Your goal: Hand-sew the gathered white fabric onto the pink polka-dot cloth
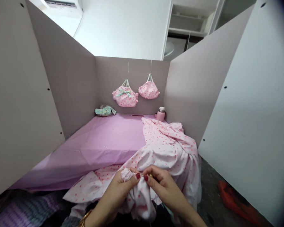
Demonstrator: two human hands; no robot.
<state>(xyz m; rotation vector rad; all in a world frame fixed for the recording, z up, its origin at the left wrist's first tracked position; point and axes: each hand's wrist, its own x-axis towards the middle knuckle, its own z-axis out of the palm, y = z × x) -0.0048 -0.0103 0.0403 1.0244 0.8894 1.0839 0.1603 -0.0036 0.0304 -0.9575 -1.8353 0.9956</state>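
Note:
A large white cloth with red dots [165,145] lies heaped on the right of a pink-covered table [104,138] and spills over its near edge. My left hand [118,192] is closed on a gathered, bunched bit of this cloth at the near edge. My right hand [163,186] is pinched right beside it, fingertips touching the same bunch, with something small and thin between them that I cannot make out. Both thumbs have red nails. A gold bangle sits on my left wrist.
Two small pink dotted cloth bags [125,96] [149,90] hang on strings against the back panel. A pale green fabric piece [105,110] lies at the back left corner, a pink bottle [160,114] at the back right. Grey partition walls [66,82] enclose the table. An orange item [234,197] lies on the floor, right.

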